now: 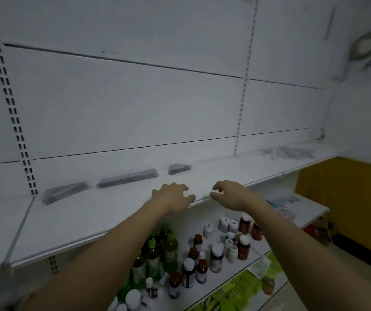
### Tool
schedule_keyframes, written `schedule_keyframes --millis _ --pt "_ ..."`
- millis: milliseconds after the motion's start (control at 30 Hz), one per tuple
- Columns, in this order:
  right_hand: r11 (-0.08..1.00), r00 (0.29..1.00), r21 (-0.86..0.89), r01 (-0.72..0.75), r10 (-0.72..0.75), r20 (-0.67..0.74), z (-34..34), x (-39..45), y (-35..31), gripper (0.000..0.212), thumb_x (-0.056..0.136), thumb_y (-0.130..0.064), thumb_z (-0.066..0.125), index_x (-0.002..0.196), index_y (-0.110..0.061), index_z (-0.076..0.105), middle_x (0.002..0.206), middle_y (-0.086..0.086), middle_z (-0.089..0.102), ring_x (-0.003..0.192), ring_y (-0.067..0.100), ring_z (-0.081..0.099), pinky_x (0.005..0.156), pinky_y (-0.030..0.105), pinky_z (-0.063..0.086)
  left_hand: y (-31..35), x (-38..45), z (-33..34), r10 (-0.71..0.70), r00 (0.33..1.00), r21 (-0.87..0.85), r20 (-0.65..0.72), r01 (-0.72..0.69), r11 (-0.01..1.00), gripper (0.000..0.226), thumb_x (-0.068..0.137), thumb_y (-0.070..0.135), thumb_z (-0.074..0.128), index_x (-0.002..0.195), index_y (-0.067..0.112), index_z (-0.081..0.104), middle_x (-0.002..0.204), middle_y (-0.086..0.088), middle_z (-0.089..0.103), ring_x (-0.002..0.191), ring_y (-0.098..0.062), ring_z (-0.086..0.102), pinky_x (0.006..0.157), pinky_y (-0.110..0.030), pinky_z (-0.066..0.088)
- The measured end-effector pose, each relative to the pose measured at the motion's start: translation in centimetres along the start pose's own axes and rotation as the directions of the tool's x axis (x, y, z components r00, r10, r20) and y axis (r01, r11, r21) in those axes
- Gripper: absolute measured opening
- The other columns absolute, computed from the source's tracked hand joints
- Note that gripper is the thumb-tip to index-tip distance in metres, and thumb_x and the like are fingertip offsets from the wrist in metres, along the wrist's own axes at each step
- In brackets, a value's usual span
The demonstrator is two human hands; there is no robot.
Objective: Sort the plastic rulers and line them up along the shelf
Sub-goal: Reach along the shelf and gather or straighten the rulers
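Three dark stacks of plastic rulers lie in a row along the back of the white shelf (pixel 90 221): a left stack (pixel 64 192), a long middle stack (pixel 127 178) and a short right stack (pixel 179 169). A loose spread of clear rulers (pixel 289 153) lies far right on the same shelf. My left hand (pixel 172 197) hovers over the shelf's front edge with its fingers loosely curled and nothing in it. My right hand (pixel 230 194) is just beside it, fingers also loosely curled, empty. The picture is blurred.
A lower shelf (pixel 310 215) holds several pill bottles (pixel 244 243), green drink bottles (pixel 164 250) and flat packets (pixel 283 203). Green packets (pixel 236 292) lie on the shelf below. A slotted upright (pixel 11 102) runs up the back panel. An orange wall (pixel 348 198) is at right.
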State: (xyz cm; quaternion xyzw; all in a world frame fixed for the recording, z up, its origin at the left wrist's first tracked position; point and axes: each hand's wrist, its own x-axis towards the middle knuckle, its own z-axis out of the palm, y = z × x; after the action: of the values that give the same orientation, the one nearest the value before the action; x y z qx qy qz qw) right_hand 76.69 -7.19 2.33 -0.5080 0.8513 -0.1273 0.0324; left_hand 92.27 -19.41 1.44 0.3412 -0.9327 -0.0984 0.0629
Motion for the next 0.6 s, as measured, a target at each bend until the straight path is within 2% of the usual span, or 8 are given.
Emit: schedule_keyframes --millis 167,367,500,600 --pt "0.993 0.994 0.046 -0.104 0.106 -0.026 -2.6 -3.8 8.2 0.04 0.096 -0.04 0.047 0.125 -0.014 0.058 0.129 0.009 0.059 0.112 0.024 0.055 0.092 0.034 0.046 9.3 1.7 1.1 0.103 0.995 0.019 0.018 -0.103 0.994 0.057 0.092 0.063 0.036 0.141 0.034 0.04 0.148 0.0 0.041 0.132 -0.027 0.04 0.105 -0.048 0.032" --pt "0.98 0.984 0.095 -0.173 0.177 -0.036 -6.2 -9.0 20.0 0.048 0.098 -0.043 0.046 0.135 -0.012 0.053 0.137 0.009 0.055 0.117 0.025 0.054 0.095 0.035 0.046 24.0 3.4 4.4 0.183 0.982 0.018 0.049 -0.184 0.983 0.059 0.092 0.061 0.037 0.142 0.032 0.041 0.147 -0.003 0.042 0.133 -0.029 0.038 0.107 -0.048 0.032" --pt "0.974 0.974 0.078 -0.214 0.219 -0.062 -9.8 -12.0 27.6 0.049 0.099 -0.045 0.045 0.135 -0.013 0.052 0.135 0.009 0.055 0.116 0.024 0.054 0.094 0.038 0.047 32.6 4.7 5.8 0.253 0.967 0.046 0.009 -0.254 0.966 0.059 0.092 0.06 0.036 0.143 0.03 0.041 0.149 -0.004 0.041 0.134 -0.028 0.038 0.107 -0.047 0.033" --pt "0.965 0.962 0.064 -0.254 0.259 -0.088 -12.2 -12.7 32.6 0.048 0.098 -0.048 0.044 0.132 -0.016 0.054 0.131 0.006 0.057 0.113 0.023 0.055 0.094 0.04 0.048 37.1 6.1 6.6 0.256 0.967 0.037 0.006 -0.256 0.966 0.059 0.092 0.06 0.036 0.143 0.029 0.041 0.15 -0.005 0.039 0.135 -0.028 0.037 0.109 -0.049 0.032"
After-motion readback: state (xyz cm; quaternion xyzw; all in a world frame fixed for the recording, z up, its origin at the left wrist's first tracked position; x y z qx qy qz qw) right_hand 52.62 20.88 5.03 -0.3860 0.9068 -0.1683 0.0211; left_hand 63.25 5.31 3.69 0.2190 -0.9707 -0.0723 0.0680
